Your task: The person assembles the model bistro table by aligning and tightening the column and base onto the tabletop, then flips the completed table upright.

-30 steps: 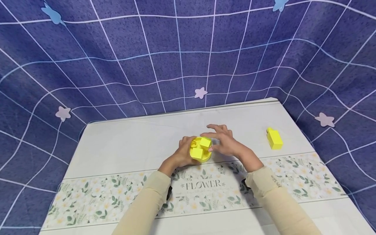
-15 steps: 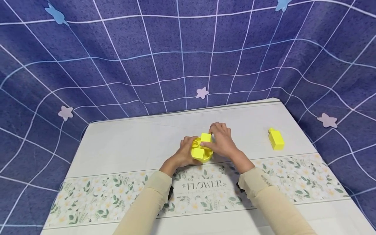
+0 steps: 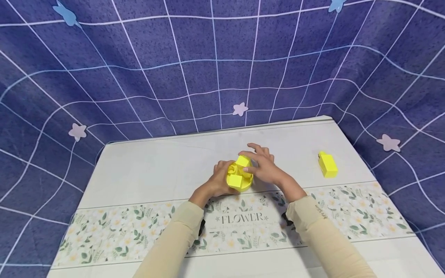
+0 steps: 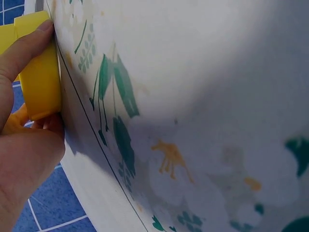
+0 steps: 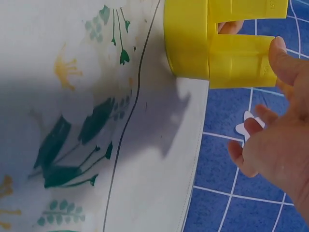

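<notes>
A round yellow base (image 3: 246, 187) stands on the table with yellow blocks upright on it. My left hand (image 3: 218, 180) grips the base from the left; in the left wrist view its thumb lies along the base's side (image 4: 41, 87), with fingers at the bottom edge. The right hand (image 3: 265, 168) pinches the far-right yellow block (image 3: 243, 160) between thumb and index finger. In the right wrist view the thumb touches that block's (image 5: 241, 60) top end, while the other fingers hang free. Another block (image 3: 235, 181) stands at the near side, beside a small round yellow peg (image 3: 231, 170).
A loose yellow block with a round knob (image 3: 328, 165) lies to the right on the white tablecloth (image 3: 149, 170). A floral band (image 3: 139, 231) crosses the cloth in front of the hands. A blue gridded curtain (image 3: 174, 77) hangs behind and at both sides.
Half a second ago the right thumb reached across the block's front; now thumb and index finger sit on its right and back. The left hand has kept its grip on the base.
</notes>
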`<action>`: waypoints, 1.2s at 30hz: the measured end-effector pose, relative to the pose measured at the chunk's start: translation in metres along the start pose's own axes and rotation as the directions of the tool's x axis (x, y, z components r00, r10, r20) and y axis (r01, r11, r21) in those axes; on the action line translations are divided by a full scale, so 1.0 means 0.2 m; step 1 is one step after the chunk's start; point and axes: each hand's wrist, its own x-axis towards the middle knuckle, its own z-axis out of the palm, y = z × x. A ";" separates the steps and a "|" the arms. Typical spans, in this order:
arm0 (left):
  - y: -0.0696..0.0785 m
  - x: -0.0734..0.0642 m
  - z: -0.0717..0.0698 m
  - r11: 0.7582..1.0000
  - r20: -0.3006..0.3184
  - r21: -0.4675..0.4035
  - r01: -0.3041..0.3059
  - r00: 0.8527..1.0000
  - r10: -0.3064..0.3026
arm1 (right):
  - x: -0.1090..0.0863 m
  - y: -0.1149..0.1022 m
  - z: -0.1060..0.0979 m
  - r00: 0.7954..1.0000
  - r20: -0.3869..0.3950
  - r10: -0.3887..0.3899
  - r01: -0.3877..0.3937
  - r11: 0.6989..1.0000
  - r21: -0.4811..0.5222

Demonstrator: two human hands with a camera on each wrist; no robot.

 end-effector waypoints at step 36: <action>0.01 0.00 0.00 0.999 -0.008 -0.045 -0.009 1.000 0.008 | -0.03 0.03 -0.03 0.976 -0.193 0.097 -0.131 0.976 -0.174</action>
